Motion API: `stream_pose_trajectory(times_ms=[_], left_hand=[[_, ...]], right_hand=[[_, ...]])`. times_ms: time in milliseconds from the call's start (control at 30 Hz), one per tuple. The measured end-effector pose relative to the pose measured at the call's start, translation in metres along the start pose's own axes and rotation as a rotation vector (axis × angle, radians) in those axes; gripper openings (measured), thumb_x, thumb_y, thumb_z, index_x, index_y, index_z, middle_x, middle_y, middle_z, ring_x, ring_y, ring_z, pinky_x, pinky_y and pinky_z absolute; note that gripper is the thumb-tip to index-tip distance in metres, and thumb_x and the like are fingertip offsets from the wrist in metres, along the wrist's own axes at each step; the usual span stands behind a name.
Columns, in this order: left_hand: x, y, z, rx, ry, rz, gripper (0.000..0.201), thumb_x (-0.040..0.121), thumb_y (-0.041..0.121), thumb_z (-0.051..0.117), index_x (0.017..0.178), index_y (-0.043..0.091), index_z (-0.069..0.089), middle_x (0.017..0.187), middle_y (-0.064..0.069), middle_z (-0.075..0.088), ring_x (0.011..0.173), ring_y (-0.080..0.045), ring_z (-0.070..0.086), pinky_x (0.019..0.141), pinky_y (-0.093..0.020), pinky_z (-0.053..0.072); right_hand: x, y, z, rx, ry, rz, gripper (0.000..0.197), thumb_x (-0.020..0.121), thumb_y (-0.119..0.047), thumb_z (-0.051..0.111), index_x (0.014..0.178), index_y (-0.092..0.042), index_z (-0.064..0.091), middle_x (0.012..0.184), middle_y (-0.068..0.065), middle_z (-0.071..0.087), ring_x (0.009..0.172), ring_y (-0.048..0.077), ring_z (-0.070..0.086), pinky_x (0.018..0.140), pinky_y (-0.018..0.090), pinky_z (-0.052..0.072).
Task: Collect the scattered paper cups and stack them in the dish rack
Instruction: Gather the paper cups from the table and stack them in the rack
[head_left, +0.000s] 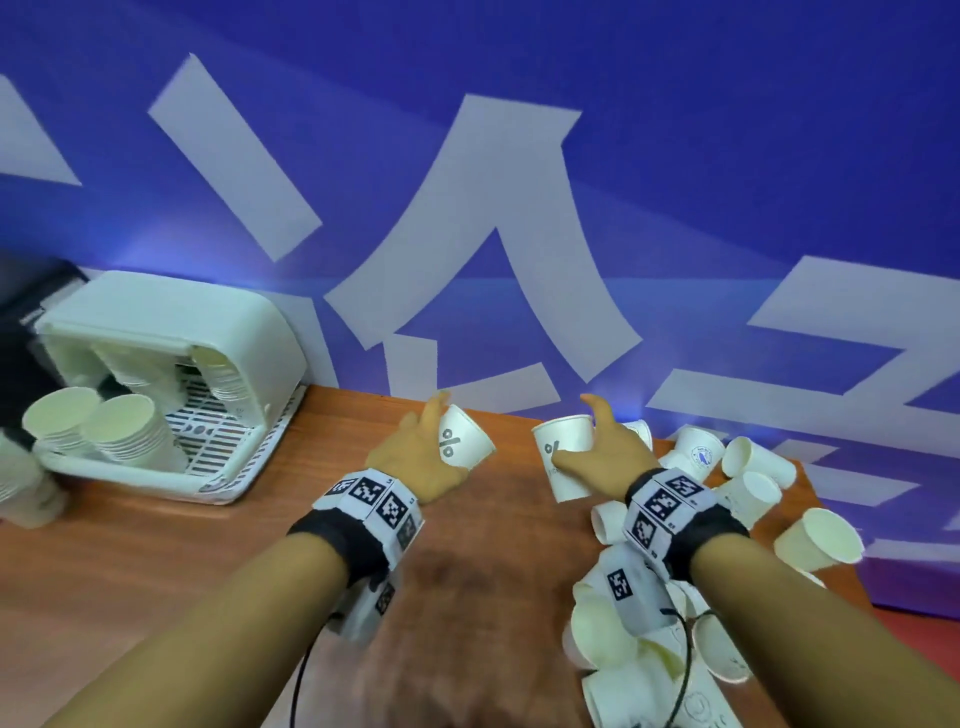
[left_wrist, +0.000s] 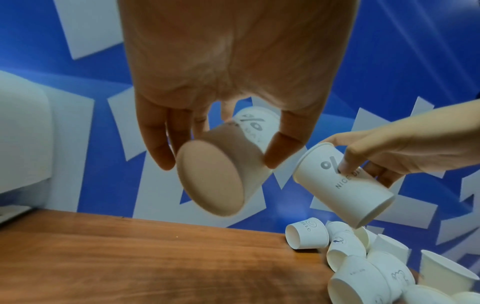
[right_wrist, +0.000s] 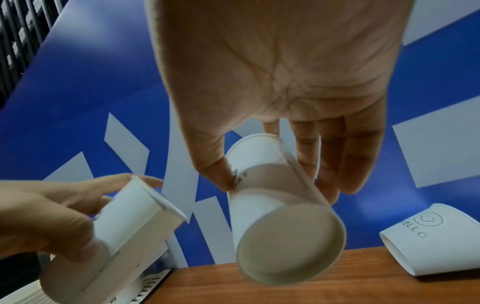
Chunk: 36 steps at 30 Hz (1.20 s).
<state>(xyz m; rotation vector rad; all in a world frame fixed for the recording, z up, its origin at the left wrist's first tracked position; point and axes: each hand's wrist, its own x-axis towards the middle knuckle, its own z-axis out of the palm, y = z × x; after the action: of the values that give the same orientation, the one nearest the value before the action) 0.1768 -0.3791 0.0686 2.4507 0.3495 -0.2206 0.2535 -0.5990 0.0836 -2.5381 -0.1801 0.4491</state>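
My left hand (head_left: 415, 449) grips a white paper cup (head_left: 465, 439) printed with a percent sign, tilted, above the wooden table. In the left wrist view that cup (left_wrist: 221, 174) shows its base between thumb and fingers (left_wrist: 155, 142). My right hand (head_left: 605, 452) holds a second percent-sign cup (head_left: 563, 457) a short way to the right; the right wrist view shows this cup (right_wrist: 280, 226) base-first. The two cups are apart. A white dish rack (head_left: 156, 467) at the far left holds several stacks of cups (head_left: 130, 431).
Loose white cups (head_left: 748, 478) lie heaped on the table's right side and near edge (head_left: 623, 639). The brown table (head_left: 208, 561) runs up to a blue wall with white shapes (head_left: 467, 208). A "HELLO" cup (right_wrist: 436, 240) lies on its side.
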Motion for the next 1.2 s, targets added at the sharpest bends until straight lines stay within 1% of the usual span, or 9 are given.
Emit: stream_pose_trajectory(times_ms=[67,267,467,733,800,900,967,1067,1200], left_hand=[[-0.012,-0.011,-0.013,-0.014,0.013,0.018,0.105,0.070,0.033,0.075,0.150,0.035,0.006,0.131,-0.003,0.036,0.109,-0.025,0.054,0.091,-0.036,0.049],[-0.032,-0.058,-0.052,-0.038,-0.007,0.129,0.086,0.061,0.024,0.084,0.131,0.021,0.035,0.116,0.002,0.038,0.098,-0.019,0.052,0.087,-0.034,0.050],[-0.046,-0.114,-0.079,-0.254,-0.091,0.229,0.084,0.060,0.011,0.085,0.123,0.025,0.030,0.101,0.005,0.050,0.096,-0.022,0.058,0.075,-0.039,0.057],[-0.065,-0.151,-0.095,-0.426,-0.083,0.226,0.081,0.066,0.028,0.086,0.124,0.023,0.030,0.107,0.014,0.050,0.098,-0.005,0.053,0.074,-0.011,0.041],[-0.066,-0.158,-0.099,-0.434,-0.055,0.198,0.080,0.067,0.025,0.085,0.126,0.021,0.030,0.108,0.010,0.051,0.099,-0.007,0.053,0.077,-0.015,0.043],[-0.069,-0.172,-0.109,-0.366,0.009,0.142,0.080,0.065,0.015,0.082,0.125,0.022,0.030,0.114,-0.003,0.052,0.106,-0.021,0.055,0.084,-0.029,0.047],[-0.071,-0.182,-0.119,-0.333,0.049,0.097,0.082,0.064,0.009,0.080,0.126,0.025,0.028,0.112,-0.003,0.051,0.102,-0.022,0.056,0.079,-0.026,0.045],[-0.072,-0.199,-0.139,-0.295,0.069,0.071,0.090,0.063,0.009,0.080,0.135,0.026,0.028,0.110,-0.002,0.053,0.092,-0.019,0.055,0.074,-0.024,0.042],[-0.067,-0.224,-0.161,-0.228,0.076,0.050,0.079,0.063,0.017,0.083,0.128,0.025,0.038,0.106,0.002,0.057,0.097,-0.020,0.056,0.080,-0.028,0.043]], right_hand=[[-0.013,-0.015,0.007,-0.022,0.017,-0.001,0.089,0.077,-0.031,0.070,0.147,-0.027,0.016,0.102,0.003,0.059,0.094,0.024,0.062,0.081,0.032,0.050],[-0.044,-0.071,0.033,-0.084,0.074,0.018,0.104,0.066,-0.027,0.080,0.147,-0.027,0.015,0.130,0.010,0.044,0.116,0.029,0.050,0.100,0.040,0.043],[-0.068,-0.124,0.073,-0.171,0.056,0.046,0.084,0.065,-0.031,0.082,0.134,-0.019,0.036,0.126,0.011,0.041,0.099,0.021,0.044,0.083,0.026,0.036],[-0.076,-0.160,0.107,-0.092,0.051,0.051,0.085,0.051,-0.060,0.079,0.121,-0.024,0.049,0.118,-0.002,0.053,0.107,0.016,0.052,0.091,0.035,0.047],[-0.066,-0.156,0.114,-0.084,0.045,0.059,0.089,0.042,-0.069,0.073,0.116,-0.025,0.053,0.114,-0.002,0.057,0.099,0.015,0.057,0.087,0.037,0.052],[-0.067,-0.164,0.119,-0.093,0.011,0.039,0.083,0.054,-0.049,0.081,0.124,-0.019,0.046,0.121,0.001,0.050,0.103,0.017,0.054,0.088,0.032,0.048],[-0.066,-0.167,0.125,-0.078,-0.016,0.039,0.084,0.066,-0.033,0.080,0.136,-0.019,0.036,0.129,0.005,0.041,0.113,0.022,0.049,0.092,0.031,0.043],[-0.064,-0.179,0.137,-0.062,-0.068,0.025,0.088,0.073,-0.030,0.074,0.145,-0.025,0.023,0.135,0.007,0.034,0.119,0.028,0.047,0.098,0.036,0.041],[-0.067,-0.203,0.145,-0.104,-0.089,-0.014,0.084,0.073,-0.034,0.074,0.141,-0.029,0.026,0.132,0.004,0.038,0.115,0.026,0.050,0.097,0.038,0.045]])
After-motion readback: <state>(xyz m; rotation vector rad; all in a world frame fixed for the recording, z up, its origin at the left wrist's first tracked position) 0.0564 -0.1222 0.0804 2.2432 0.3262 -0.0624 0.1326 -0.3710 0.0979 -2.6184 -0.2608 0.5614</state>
